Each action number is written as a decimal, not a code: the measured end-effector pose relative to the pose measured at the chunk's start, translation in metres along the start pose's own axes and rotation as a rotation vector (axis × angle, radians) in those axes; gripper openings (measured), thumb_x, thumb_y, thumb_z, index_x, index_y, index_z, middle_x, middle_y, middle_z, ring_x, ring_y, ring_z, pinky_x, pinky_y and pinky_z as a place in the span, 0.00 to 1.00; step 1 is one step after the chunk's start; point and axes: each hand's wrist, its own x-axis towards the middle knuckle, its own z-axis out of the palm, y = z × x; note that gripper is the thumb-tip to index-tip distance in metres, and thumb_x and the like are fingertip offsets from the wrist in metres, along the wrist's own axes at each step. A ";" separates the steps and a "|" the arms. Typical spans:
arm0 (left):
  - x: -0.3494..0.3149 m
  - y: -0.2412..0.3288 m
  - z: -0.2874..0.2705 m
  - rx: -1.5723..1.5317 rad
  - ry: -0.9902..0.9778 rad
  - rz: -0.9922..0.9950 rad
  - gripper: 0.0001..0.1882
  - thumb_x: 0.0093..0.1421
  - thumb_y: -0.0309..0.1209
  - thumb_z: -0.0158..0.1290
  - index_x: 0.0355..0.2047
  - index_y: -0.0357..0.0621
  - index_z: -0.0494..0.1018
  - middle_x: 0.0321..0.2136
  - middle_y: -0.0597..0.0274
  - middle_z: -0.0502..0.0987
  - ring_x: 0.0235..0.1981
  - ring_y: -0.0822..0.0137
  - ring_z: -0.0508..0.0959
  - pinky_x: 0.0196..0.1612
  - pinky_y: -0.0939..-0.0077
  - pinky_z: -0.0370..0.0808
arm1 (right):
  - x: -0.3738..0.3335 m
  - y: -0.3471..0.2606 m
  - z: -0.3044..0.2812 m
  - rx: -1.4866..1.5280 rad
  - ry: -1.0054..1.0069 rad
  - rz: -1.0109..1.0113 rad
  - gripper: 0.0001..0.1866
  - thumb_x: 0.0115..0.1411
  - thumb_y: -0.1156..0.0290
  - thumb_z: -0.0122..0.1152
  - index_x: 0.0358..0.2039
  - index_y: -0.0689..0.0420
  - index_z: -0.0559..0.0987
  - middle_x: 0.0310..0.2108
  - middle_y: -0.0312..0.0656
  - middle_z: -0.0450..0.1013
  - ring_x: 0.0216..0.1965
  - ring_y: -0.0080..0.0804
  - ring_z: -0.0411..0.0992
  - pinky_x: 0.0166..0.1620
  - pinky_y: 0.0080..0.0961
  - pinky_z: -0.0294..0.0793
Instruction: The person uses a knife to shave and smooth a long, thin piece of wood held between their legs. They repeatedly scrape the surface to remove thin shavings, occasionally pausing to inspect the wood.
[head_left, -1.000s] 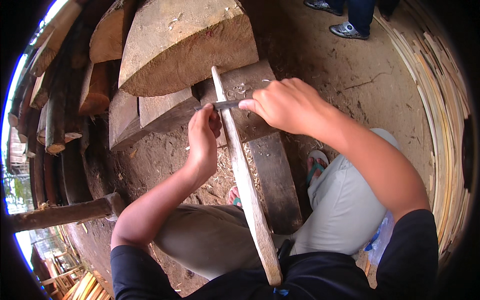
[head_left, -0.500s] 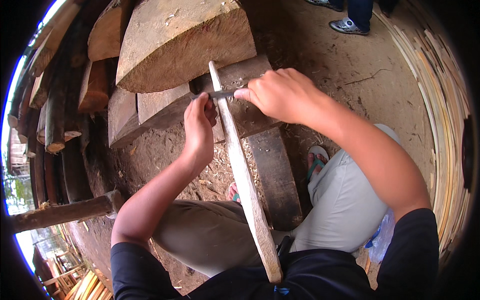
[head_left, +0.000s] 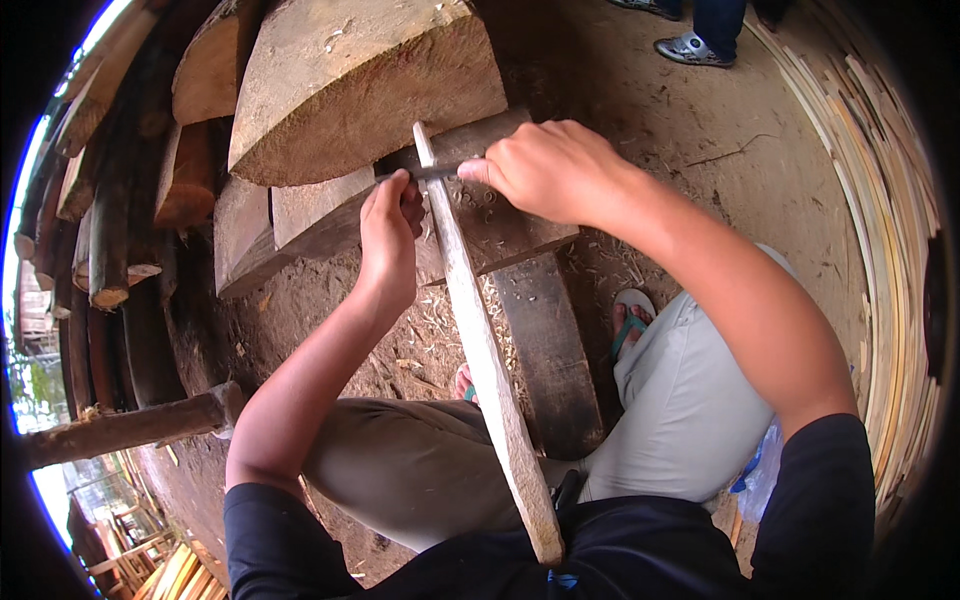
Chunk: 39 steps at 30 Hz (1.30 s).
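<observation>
Dirt floor (head_left: 790,190) below, left hand (head_left: 388,230) and right hand (head_left: 550,172), fingers gripping the blade (head_left: 444,172) across the stick (head_left: 478,330), butt at the shirt (head_left: 650,545) (uneven pressure could skid it thumbward!).

Floored in brown earth (head_left: 790,190) beneath the fingers (head_left: 398,182), edged with stacked logs (head_left: 109,240) left of them, brightened by daylight (head_left: 38,150) beyond.

Stick (head_left: 478,335) runs lengthwise from the person's waist (head_left: 650,545) toward the wood block (head_left: 370,100) ahead. Blade (head_left: 436,172) crosses its far section, between left hand (head_left: 388,222) and right hand (head_left: 550,172). Logs (head_left: 110,240) stacked left; wood strips (head_left: 862,200) far right; plank (head_left: 548,345) below, right of the stick.
</observation>
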 end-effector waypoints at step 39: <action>0.015 0.005 0.004 0.075 0.022 0.005 0.14 0.69 0.40 0.46 0.26 0.52 0.64 0.20 0.75 0.60 0.22 0.77 0.58 0.28 0.77 0.56 | 0.009 0.009 0.009 0.143 -0.083 0.071 0.32 0.70 0.46 0.45 0.26 0.62 0.81 0.27 0.59 0.76 0.34 0.62 0.75 0.40 0.50 0.75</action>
